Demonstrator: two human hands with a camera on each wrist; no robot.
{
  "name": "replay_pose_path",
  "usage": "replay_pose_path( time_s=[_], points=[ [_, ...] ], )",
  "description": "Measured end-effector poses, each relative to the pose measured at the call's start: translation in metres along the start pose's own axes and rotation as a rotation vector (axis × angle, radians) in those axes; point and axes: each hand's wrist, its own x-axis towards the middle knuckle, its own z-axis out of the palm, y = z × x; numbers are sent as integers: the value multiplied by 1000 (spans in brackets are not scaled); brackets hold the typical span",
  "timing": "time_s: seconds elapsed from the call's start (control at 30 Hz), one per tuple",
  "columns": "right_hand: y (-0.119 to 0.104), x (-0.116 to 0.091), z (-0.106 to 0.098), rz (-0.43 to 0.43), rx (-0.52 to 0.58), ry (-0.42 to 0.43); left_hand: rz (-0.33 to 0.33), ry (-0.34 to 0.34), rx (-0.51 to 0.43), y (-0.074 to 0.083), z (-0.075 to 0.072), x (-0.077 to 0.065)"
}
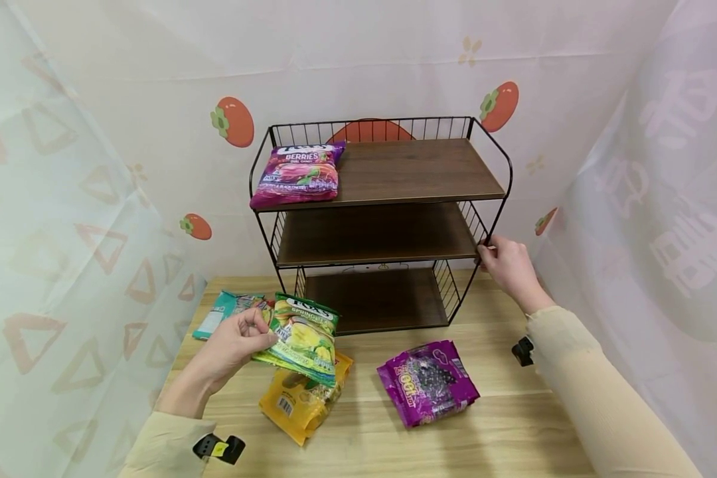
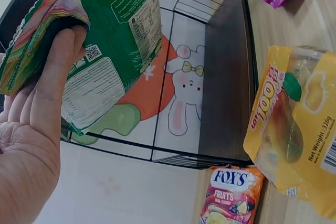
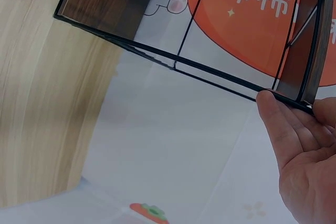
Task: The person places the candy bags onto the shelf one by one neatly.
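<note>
My left hand point(image 1: 236, 345) pinches the left edge of a green Fox's candy bag point(image 1: 306, 338), held up in front of the rack's lower left corner. In the left wrist view, the back of this green bag point(image 2: 123, 40) faces the camera, with its barcode and label. My right hand point(image 1: 510, 269) grips the right side frame of a three-tier rack point(image 1: 418, 169) at the middle shelf. The fingertips lie along the rack's black wire frame point(image 3: 220, 74) in the right wrist view. A purple Fox's berries bag point(image 1: 301, 176) lies on the left of the top shelf.
On the wooden table point(image 1: 508, 425), a yellow mango bag point(image 1: 299, 405) lies partly under the green bag in the head view. A purple grape bag point(image 1: 430, 385) is to its right, and a teal bag point(image 1: 215, 315) lies left. The left wrist view shows an orange Fox's fruits bag point(image 2: 231, 195).
</note>
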Motion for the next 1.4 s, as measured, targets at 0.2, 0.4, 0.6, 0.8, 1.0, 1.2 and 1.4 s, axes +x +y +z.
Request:
replay_pose_path(
  time_s=[0.2,0.4,0.6,0.8,1.0,1.2,1.4],
  points=[
    [-1,0,0,-4,0,0,18,-8,-27,5,5,2],
    [-1,0,0,-10,-1,7,45,-28,-48,8,9,3],
    [2,0,1,4,9,1,80,-55,-56,15,14,3],
    [2,0,2,-11,-4,11,127,-65,-45,21,22,4],
    [0,-1,1,-14,-4,14,142,-75,-39,28,30,6],
    [0,-1,2,-13,0,17,157,-104,-68,34,36,8],
    [0,-1,2,-13,-3,19,194,-128,-77,39,42,11]
  ],
)
